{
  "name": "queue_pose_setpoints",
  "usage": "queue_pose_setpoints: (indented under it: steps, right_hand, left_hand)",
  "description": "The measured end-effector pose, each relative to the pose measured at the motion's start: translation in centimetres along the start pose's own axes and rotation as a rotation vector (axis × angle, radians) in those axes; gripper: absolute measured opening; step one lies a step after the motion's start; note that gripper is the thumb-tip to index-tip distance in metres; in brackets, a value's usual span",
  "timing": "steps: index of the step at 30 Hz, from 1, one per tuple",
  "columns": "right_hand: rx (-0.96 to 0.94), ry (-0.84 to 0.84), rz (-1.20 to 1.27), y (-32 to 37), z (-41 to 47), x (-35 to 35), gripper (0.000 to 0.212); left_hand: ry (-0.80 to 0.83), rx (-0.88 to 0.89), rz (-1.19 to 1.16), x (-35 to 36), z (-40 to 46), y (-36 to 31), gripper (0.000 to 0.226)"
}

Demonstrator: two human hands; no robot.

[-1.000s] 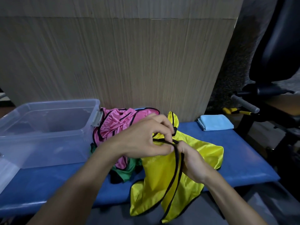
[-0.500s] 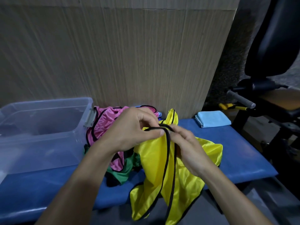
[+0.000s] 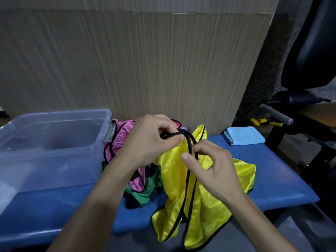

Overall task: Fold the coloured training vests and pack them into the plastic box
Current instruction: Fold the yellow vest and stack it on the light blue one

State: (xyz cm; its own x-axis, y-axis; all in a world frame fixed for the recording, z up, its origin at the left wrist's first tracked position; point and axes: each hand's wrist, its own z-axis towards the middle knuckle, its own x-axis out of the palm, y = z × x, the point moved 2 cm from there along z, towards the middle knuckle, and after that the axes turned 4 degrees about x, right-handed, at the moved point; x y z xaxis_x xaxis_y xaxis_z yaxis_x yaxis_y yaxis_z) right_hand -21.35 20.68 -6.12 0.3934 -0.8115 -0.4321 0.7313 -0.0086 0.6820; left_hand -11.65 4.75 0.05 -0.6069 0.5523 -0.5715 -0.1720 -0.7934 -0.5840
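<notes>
At the far left a clear plastic box (image 3: 54, 148) sits on the blue padded bench (image 3: 276, 180), open at the top, with a grey latch (image 3: 109, 132) on its right end wall. Just beside that wall lies a heap of vests: a pink vest (image 3: 121, 137) with black trim on top, and a green vest (image 3: 143, 192) under it, nearer the bench's front edge.

The left hand (image 3: 145, 142) is raised over the heap, its fingers and thumb curled to pinch the black-trimmed edge of the yellow vest (image 3: 205, 211). From that pinch the yellow fabric hangs down, spreads on the bench and droops over its front edge.

The right hand (image 3: 212, 166) is just to the right and slightly lower, with the thumb and forefinger pinching the same black trim where it loops down; the remaining fingers are loosely curled above the fabric.

Further right, a folded light blue cloth (image 3: 245, 136) lies at the back of the bench, well apart from the vests. Beyond it stands dark gym equipment (image 3: 307, 51) with a grey handle (image 3: 276, 116).
</notes>
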Motion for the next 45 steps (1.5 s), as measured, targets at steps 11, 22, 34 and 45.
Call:
queue_pose_setpoints:
  steps: [11, 22, 34, 45]
  right_hand:
    - [-0.006, 0.121, 0.104, 1.7, 1.0, -3.2, 0.030]
    - [-0.191, 0.163, -0.148, 6.8, 3.9, -10.8, 0.037]
    - [0.038, 0.357, 0.165, 12.1, 7.1, -15.5, 0.043]
    - [-0.011, 0.230, 0.054, 13.0, 11.5, -19.3, 0.027]
  left_hand:
    - [0.125, -0.004, -0.113, -0.4, -1.2, -2.2, 0.014]
    - [-0.244, 0.137, 0.049, -7.9, 2.9, -10.0, 0.018]
    - [-0.545, 0.348, -0.097, -21.1, 4.7, -22.2, 0.014]
    - [-0.427, 0.081, 0.296, -22.7, 2.8, -12.3, 0.007]
